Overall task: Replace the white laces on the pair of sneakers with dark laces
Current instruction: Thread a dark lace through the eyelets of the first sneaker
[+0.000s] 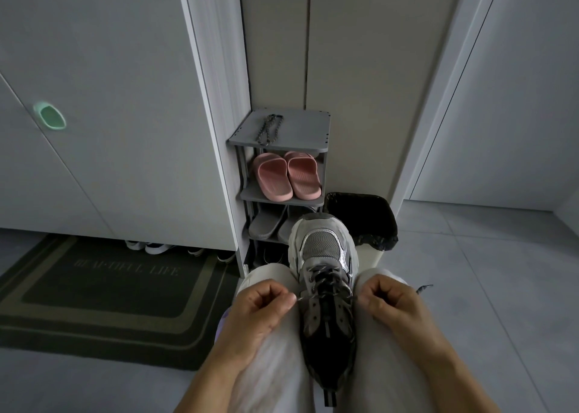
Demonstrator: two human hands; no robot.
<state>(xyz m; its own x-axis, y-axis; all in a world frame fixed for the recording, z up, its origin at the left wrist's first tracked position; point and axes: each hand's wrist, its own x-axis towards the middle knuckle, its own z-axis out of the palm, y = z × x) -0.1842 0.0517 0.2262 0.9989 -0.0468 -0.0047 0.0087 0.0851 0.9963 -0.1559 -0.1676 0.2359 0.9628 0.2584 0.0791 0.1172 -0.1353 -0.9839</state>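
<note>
One end of the dark lace (pixel 326 279) is pinched in the left hand (pixel 261 306), the other in the right hand (pixel 387 301). The lace is threaded across a grey sneaker (pixel 324 256) wedged between the knees. At twelve o'clock, a second dark lace (pixel 268 129) lies atop a shoe rack (pixel 300 132).

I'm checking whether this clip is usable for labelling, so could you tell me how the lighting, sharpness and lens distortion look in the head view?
Head view: dim, flat indoor light with a cool grey cast; no glare. The sneaker and both hands, left hand and right hand, are reasonably sharp. The doormat lettering is soft. Wide-angle bending tilts the door edges, and the corners darken.
</note>
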